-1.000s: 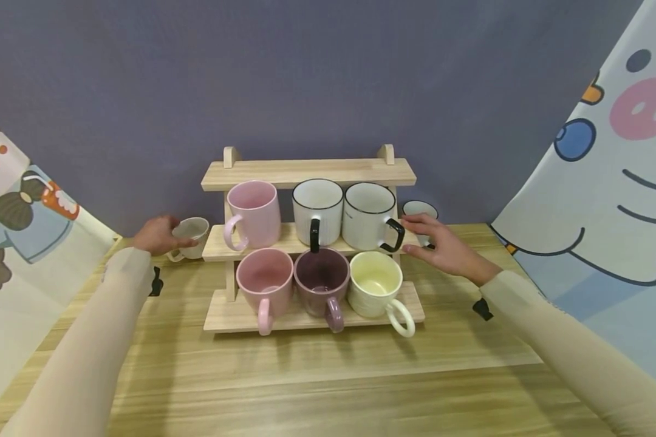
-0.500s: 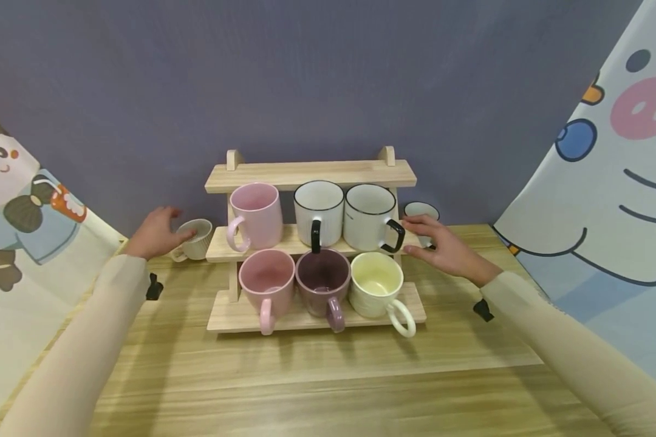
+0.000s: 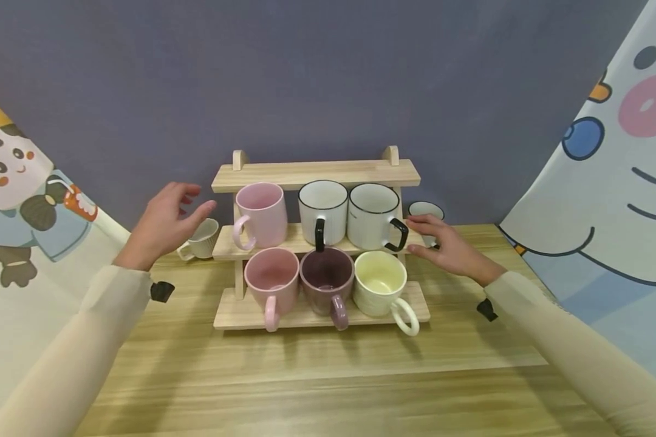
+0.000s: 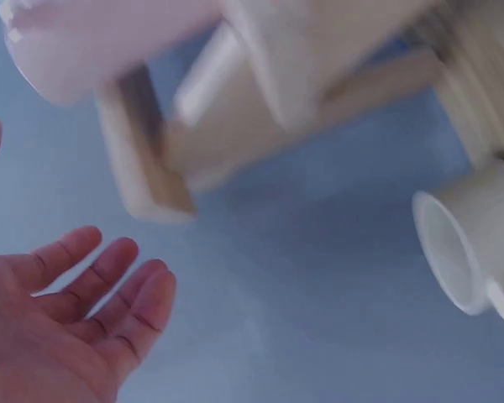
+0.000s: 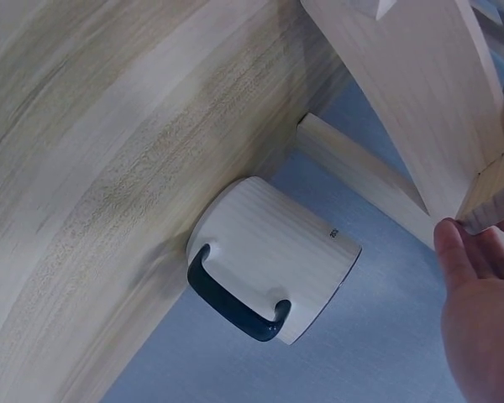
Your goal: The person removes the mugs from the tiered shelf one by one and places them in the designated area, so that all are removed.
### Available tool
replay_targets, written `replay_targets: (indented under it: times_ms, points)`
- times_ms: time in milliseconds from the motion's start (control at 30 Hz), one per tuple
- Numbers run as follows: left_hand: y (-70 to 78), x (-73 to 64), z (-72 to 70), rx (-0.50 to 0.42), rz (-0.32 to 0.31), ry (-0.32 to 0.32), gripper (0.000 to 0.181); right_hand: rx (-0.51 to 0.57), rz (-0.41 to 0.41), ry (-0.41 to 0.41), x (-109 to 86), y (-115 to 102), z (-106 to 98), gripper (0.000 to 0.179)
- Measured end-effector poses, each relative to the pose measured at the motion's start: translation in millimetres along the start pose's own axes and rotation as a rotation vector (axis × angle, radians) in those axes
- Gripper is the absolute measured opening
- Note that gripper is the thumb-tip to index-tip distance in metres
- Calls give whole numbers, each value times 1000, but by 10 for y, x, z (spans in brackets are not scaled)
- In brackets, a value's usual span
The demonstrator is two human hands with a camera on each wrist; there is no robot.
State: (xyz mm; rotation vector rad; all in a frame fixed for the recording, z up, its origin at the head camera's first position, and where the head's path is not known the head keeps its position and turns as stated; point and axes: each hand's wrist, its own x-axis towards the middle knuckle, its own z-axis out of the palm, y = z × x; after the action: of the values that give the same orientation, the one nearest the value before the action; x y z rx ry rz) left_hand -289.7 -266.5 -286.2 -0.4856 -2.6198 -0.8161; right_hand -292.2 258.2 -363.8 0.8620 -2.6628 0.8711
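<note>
My left hand [image 3: 161,221] is raised, fingers spread and holding nothing, between a small cream ribbed cup [image 3: 201,240] and me. In the left wrist view, that white-looking cup [image 4: 462,252] is off to the right, apart from the fingers [image 4: 109,294]. My right hand [image 3: 445,246] holds the right end of the middle shelf of a wooden rack [image 3: 317,175], thumb and fingers at the board's edge [image 5: 500,197]. Beside it on the table stands a white mug [image 5: 273,256] with a black handle, partly hidden by the hand in the head view.
On the middle shelf are a pink mug [image 3: 262,215] and two white mugs [image 3: 324,212] with black handles. Below stand a rose mug [image 3: 273,279], a purple mug [image 3: 325,282] and a pale yellow mug [image 3: 379,282]. A grey wall [image 3: 317,79] rises behind the table [image 3: 328,376].
My left hand has let go of the cream cup and moved up and right, toward the rack. The right hand stays at the shelf end. The head view has shifted slightly.
</note>
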Motion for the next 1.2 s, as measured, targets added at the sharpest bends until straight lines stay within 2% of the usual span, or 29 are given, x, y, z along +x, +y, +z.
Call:
replay_targets:
  times_ms: [133, 333, 533, 633, 900, 1033, 1200]
  points:
    - [277, 64, 74, 12, 23, -14, 66, -9, 1, -2, -7, 16, 2, 60]
    - [568, 176, 181, 42, 25, -103, 83, -4, 10, -5, -19, 10, 17, 60]
    - [638, 274, 253, 43, 59, -169, 85, 6, 12, 0, -12, 15, 43, 59]
    - [658, 317, 269, 69, 65, -180, 83, 14, 8, 9, -7, 10, 45, 59]
    - [726, 368, 245, 110, 28, -211, 85, 15, -9, 10, 20, 9, 20, 58]
    - [761, 389, 257, 116, -10, -209, 90, 5, -4, -3, 29, 5, -1, 59]
    - [784, 409, 281, 134, -15, -179, 87, -1, 13, -16, 28, -7, -8, 60]
